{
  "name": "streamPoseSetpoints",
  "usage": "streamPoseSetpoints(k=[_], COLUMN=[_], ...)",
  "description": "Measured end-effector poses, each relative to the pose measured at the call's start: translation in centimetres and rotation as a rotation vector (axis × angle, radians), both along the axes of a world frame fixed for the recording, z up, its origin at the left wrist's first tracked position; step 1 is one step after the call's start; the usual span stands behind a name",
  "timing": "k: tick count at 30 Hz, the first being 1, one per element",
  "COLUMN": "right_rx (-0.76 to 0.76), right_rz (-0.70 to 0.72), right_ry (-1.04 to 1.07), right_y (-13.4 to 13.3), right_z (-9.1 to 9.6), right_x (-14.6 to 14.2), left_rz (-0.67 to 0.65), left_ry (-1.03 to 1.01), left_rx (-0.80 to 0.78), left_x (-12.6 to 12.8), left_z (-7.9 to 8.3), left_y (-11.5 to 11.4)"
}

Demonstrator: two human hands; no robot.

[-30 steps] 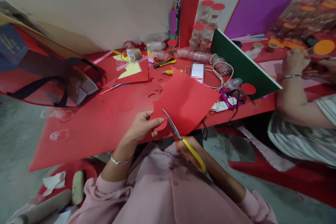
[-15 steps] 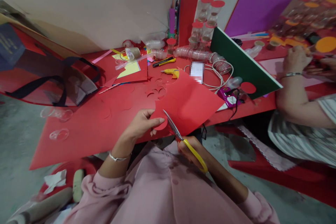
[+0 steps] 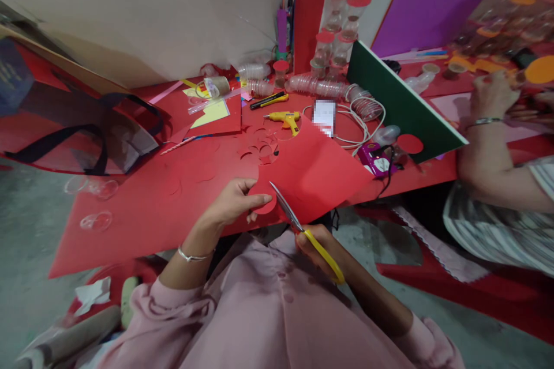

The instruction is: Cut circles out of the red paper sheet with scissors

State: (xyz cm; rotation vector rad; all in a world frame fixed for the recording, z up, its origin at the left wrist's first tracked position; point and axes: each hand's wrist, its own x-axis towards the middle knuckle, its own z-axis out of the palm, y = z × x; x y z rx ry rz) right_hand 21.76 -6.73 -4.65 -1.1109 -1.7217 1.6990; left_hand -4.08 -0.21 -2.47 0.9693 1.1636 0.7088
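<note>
A large sheet of red paper [image 3: 315, 170] lies over the near edge of the red table, its upper left side cut in curves. My left hand [image 3: 236, 202] pinches the sheet's left edge, where a rounded, partly cut piece shows under the thumb. In my right hand [image 3: 318, 248] are scissors [image 3: 322, 255] with yellow handles, their blades pointing up and left at the paper beside my left thumb. Curved red paper scraps [image 3: 262, 147] lie just beyond the sheet. A yellow glue gun [image 3: 283, 120] rests behind it.
A green board [image 3: 400, 101] stands upright to the right, with a co-worker's arm [image 3: 487, 138] beyond it. Stacked clear plastic cups [image 3: 320, 86] lie along the back. A red bag [image 3: 86, 127] sits at the left. Clear plastic pieces [image 3: 96, 221] lie near the left edge.
The paper has shifted slightly, so more of the glue gun shows behind it. Both hands keep nearly the same place, still holding the paper and the scissors.
</note>
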Motion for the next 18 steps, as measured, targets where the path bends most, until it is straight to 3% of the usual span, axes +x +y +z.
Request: streamPoseSetpoints(k=[6,10,14,18], right_rx=[0.026,-0.056,-0.123,-0.181], right_rz=[-0.001,-0.070,-0.132,-0.121], right_ry=[-0.019,0.014,0.076,0.131], right_y=[0.1,0.0,-0.6,-1.3], right_z=[-0.2,-0.6,-1.8,-2.9], right_x=[0.6,0.0,-1.0,-1.9], left_rz=[0.022,0.285,0.529,0.645], left_ry=[-0.020,-0.155,-0.231,-0.163], left_rx=[-0.043,-0.094,-0.010,0.089], left_x=[0.9,3.6,6.6,8.1], left_z=[0.4,0.5,0.1,0.2], left_y=[0.4,-0.4,-1.6,-1.5])
